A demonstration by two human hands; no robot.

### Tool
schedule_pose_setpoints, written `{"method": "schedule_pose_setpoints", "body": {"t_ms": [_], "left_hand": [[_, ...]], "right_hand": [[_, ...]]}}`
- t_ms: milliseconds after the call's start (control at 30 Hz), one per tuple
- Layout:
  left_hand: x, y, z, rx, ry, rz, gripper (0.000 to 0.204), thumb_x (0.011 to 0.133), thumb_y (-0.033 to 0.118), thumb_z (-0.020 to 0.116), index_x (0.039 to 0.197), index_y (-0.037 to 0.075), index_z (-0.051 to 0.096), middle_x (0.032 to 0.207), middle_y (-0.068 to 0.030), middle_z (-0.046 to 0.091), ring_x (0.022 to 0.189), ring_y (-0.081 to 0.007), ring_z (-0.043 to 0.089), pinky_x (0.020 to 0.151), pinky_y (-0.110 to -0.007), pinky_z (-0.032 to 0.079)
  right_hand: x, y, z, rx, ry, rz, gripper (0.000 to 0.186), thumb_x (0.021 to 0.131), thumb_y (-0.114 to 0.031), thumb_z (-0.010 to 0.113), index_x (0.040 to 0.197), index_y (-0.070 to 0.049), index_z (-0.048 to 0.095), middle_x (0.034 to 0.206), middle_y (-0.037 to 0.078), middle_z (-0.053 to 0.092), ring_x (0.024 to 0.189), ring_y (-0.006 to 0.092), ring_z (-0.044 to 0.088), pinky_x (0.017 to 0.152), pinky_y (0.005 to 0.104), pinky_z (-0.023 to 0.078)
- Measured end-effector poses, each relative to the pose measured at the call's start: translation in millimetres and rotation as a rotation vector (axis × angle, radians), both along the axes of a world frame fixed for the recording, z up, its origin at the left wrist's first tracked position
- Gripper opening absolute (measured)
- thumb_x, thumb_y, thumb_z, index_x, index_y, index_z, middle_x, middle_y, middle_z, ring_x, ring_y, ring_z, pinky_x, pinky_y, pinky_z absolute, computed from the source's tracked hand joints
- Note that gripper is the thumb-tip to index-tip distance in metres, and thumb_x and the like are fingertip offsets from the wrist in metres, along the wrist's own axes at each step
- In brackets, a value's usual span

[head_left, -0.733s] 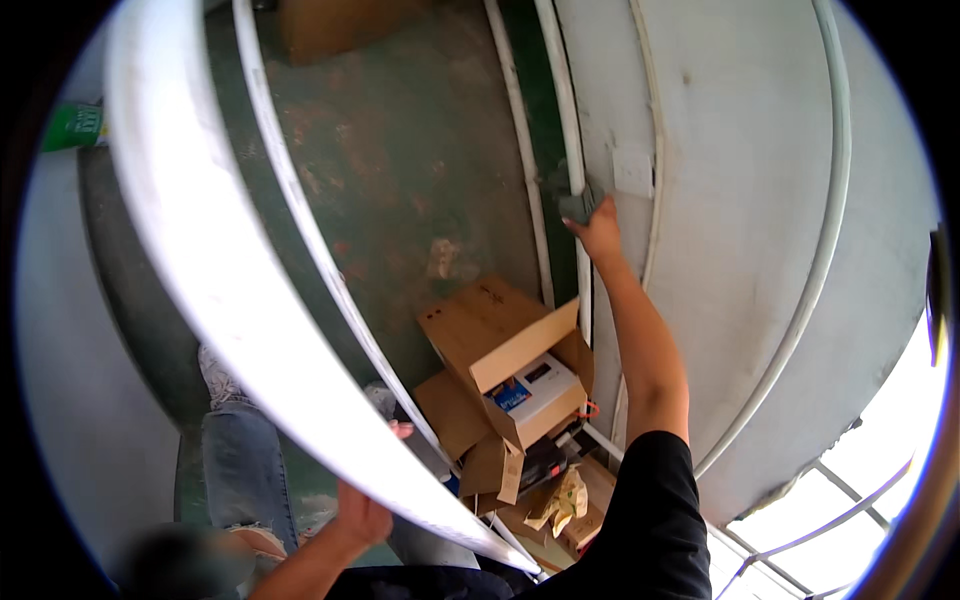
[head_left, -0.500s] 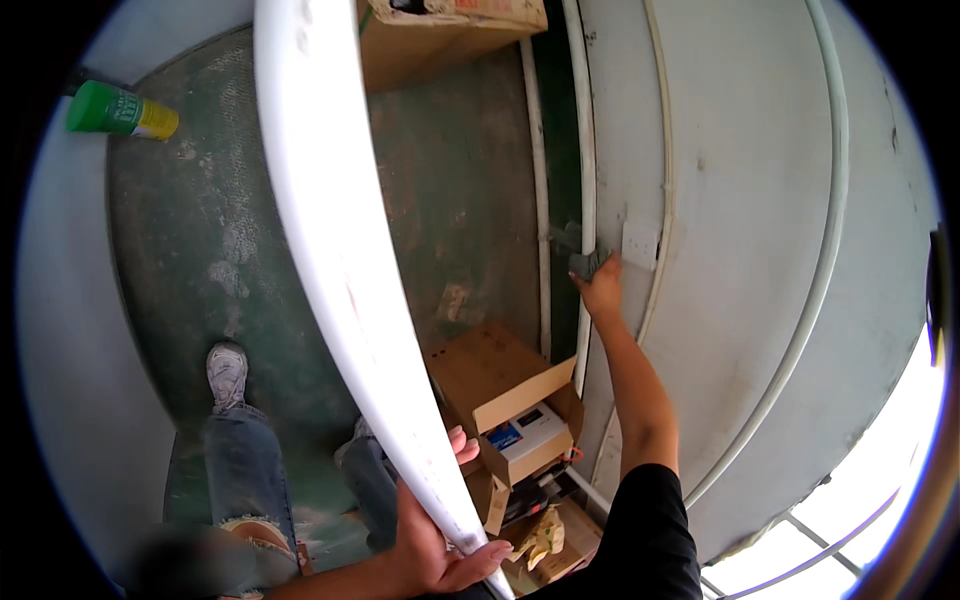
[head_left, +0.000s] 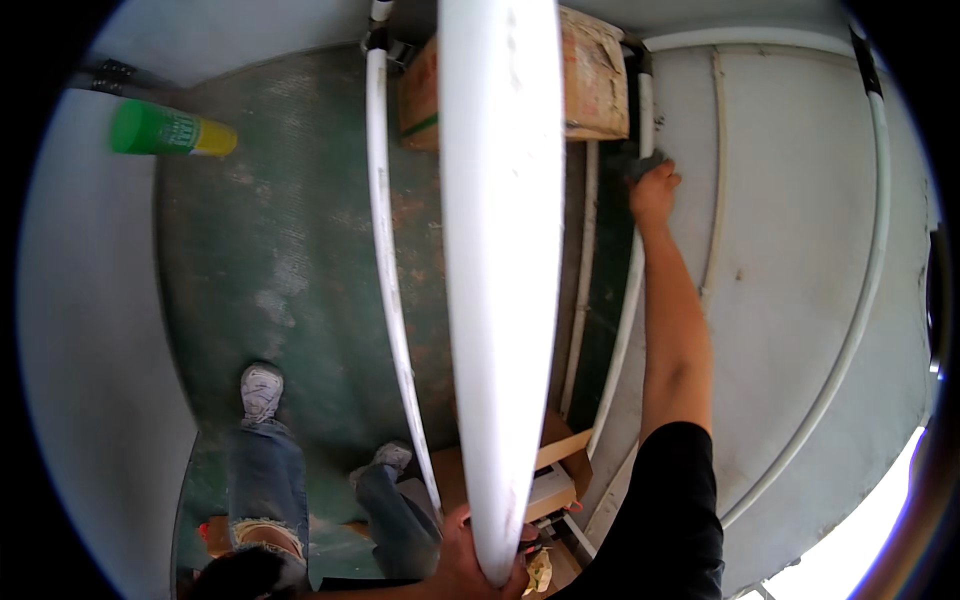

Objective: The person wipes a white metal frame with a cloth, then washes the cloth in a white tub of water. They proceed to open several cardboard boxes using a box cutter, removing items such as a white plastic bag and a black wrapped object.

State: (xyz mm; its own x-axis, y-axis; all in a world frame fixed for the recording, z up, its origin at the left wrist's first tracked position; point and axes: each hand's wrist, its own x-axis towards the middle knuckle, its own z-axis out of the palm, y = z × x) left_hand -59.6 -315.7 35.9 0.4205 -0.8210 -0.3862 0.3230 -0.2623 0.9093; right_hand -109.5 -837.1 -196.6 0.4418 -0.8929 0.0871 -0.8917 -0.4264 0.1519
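Observation:
My left hand (head_left: 474,558) is wrapped round the lower end of a large white pipe (head_left: 500,280) that runs up the middle of the view, close to me. My right hand (head_left: 654,190) is stretched out, closed on a dark grey cloth (head_left: 641,166) against a thinner white pipe (head_left: 627,290) along the right wall, just below a worn cardboard box (head_left: 595,85). The near pipe hides part of that box. Another thin white pipe (head_left: 385,220) runs left of the large one.
A green-and-yellow spray can (head_left: 170,129) is at the upper left. My feet stand on the green floor (head_left: 280,230). Open cardboard boxes (head_left: 566,450) lie low behind the large pipe. A curved white pipe (head_left: 845,350) crosses the pale right wall (head_left: 780,200).
The large pipe has swung from a diagonal to upright mid-view as the view shifted. My right hand with the cloth has moved farther along the thin pipe, up toward the upper box.

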Motion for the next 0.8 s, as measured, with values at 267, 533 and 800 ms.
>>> {"method": "schedule_pose_setpoints", "body": {"t_ms": [267, 533, 800], "left_hand": [[-8, -6, -11, 0.091, 0.231, 0.007, 0.029, 0.085, 0.012, 0.059, 0.109, -0.002, 0.054, 0.098, -0.0190, 0.061, 0.092, -0.0353, 0.065, 0.081, -0.048, 0.045], [-10, 3, -9, 0.030, 0.451, 0.033, 0.039, 0.085, 0.023, 0.057, 0.113, -0.003, 0.050, 0.098, -0.0205, 0.060, 0.093, -0.0364, 0.065, 0.087, -0.055, 0.032], [2, 22, -1, -0.150, 0.020, -0.087, 0.068, 0.077, 0.016, 0.067, 0.128, -0.016, 0.037, 0.107, -0.0277, 0.055, 0.100, -0.0416, 0.059, 0.108, -0.073, -0.001]], "right_hand": [[81, -109, -33, -0.125, 0.121, 0.067, 0.055, 0.091, -0.015, 0.051, 0.138, -0.001, 0.026, 0.123, 0.030, 0.043, 0.092, 0.0476, 0.063, 0.078, 0.0523, 0.054], [82, -110, -20, -0.030, 0.088, 0.242, 0.077, 0.086, -0.027, 0.065, 0.149, -0.017, 0.022, 0.132, 0.035, 0.036, 0.107, 0.0532, 0.055, 0.092, 0.0534, 0.048], [-13, -64, 10, 0.082, 0.210, 0.533, 0.068, 0.081, -0.019, 0.072, 0.139, -0.026, 0.039, 0.131, 0.031, 0.039, 0.104, 0.0508, 0.056, 0.089, 0.0517, 0.050]]}}
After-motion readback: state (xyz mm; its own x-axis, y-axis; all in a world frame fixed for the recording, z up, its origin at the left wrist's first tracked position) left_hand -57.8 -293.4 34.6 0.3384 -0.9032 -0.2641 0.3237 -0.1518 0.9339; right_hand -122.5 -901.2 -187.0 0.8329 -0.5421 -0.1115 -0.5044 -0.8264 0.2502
